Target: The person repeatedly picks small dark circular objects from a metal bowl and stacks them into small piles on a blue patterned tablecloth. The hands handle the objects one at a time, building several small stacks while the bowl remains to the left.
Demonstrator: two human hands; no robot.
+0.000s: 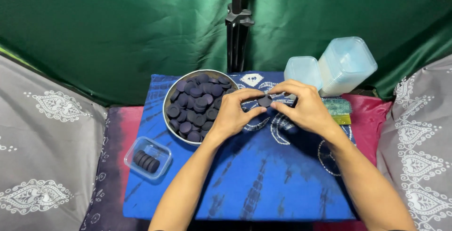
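Disc in my hands: I see a small, dark blue, round, flat disc [264, 101] held up between both hands, just above the blue tie-dye cloth [245, 184].
Left hand: my left hand [234, 113] has its thumb and first fingers closed on the left edge of the disc.
Right hand: my right hand [303, 106] pinches the right edge the same way (fingers curled over the top, thumb below).
Which way it lies: the disc sits right in the middle, between the two sets of fingertips. Its flat face looks up at me. Both hands are equally near, each touching it.
Metal bowl: a round silver bowl [165, 104] full of the same dark discs sits just to the left of my left hand, touching the wrist side or nearly so (I cannot tell).
Small box: a clear plastic box [147, 158] with a row of discs standing on edge rests near my left forearm.
Empty boxes: a stack of clear plastic tubs [346, 64] leans behind my right hand, well apart from the disc.
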